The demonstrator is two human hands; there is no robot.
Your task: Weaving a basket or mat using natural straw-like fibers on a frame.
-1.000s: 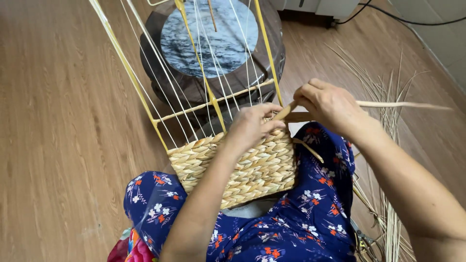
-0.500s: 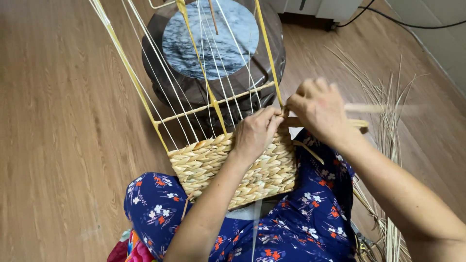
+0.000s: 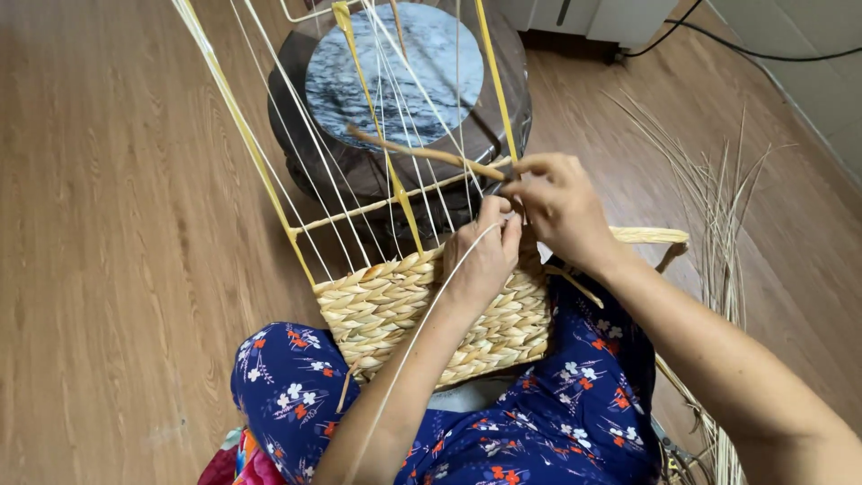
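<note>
A half-woven straw basket [image 3: 409,305] rests on my lap, built on a yellow wire frame [image 3: 359,208] with thin upright strings [image 3: 404,99]. My left hand [image 3: 485,256] presses on the top edge of the woven part, fingers pinched near the frame bar. Just right of it, my right hand [image 3: 561,207] grips a brown twisted straw strand [image 3: 422,151] whose free end pokes leftward through the uprights. The two hands touch at the basket's upper right corner.
A round dark stool with a marbled grey top [image 3: 395,72] stands right behind the frame. Loose dried straw stalks [image 3: 718,216] lie on the wooden floor at the right. A black cable [image 3: 736,49] runs along the far wall.
My right hand has moved left toward the frame, and the strand that stuck out to the right now points left through the uprights. My left hand stayed on the basket's edge.
</note>
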